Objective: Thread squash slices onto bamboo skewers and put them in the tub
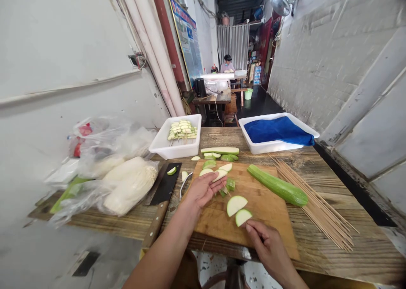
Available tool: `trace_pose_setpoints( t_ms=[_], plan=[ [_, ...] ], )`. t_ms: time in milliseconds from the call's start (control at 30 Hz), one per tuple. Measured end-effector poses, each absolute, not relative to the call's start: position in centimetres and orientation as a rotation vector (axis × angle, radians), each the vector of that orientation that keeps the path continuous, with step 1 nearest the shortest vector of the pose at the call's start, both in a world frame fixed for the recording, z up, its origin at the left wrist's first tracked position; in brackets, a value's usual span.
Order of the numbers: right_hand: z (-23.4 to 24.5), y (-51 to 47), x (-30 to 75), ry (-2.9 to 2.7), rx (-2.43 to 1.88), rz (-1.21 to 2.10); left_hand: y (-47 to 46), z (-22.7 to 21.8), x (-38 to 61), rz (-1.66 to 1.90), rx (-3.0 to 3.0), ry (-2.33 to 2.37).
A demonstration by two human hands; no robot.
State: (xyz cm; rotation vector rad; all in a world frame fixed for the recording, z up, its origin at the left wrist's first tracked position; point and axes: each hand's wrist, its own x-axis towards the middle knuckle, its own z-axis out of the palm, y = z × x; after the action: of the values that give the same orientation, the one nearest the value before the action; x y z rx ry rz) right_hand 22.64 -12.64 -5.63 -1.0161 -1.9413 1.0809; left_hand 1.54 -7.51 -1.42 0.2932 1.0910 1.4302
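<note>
My right hand point(267, 241) pinches the lower end of a thin wooden skewer point(229, 192). Two half-round zucchini slices point(237, 206) are threaded on it, white inside with green rind. The skewer's upper part reaches towards my left hand point(203, 190), whose thumb and fingers grip another zucchini slice point(219, 175). Whether the tip touches that slice I cannot tell. Under both hands lies a wooden cutting board point(212, 223) with more cut zucchini pieces point(209, 164) at its far left. A whole zucchini point(277, 184) rests across the board's right edge.
Loose skewers point(317, 208) lie at right. A white tub point(175, 151) holds filled skewers; another tub point(275, 147) holds a blue cloth point(279, 129). A cleaver point(166, 183) and bagged white food point(127, 187) are at left. A person point(227, 64) sits far back.
</note>
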Motion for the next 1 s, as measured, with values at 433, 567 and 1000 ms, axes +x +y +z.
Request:
trace_pose_setpoints(
  t_ms=[433, 567, 1000],
  plan=[
    [-5.74, -12.57, 22.58, -1.909, -1.005, 1.111, -7.39, -1.46, 1.32, 1.411, 0.273, 1.083],
    [-5.83, -12.62, 22.63, -1.906, -1.011, 1.124, -7.45, -1.52, 1.42, 1.412, 0.257, 1.076],
    [-6.05, -12.54, 22.61, -1.92, -1.005, 1.108, -7.77, -1.48, 1.85, 1.403, 0.299, 1.07]
  ],
)
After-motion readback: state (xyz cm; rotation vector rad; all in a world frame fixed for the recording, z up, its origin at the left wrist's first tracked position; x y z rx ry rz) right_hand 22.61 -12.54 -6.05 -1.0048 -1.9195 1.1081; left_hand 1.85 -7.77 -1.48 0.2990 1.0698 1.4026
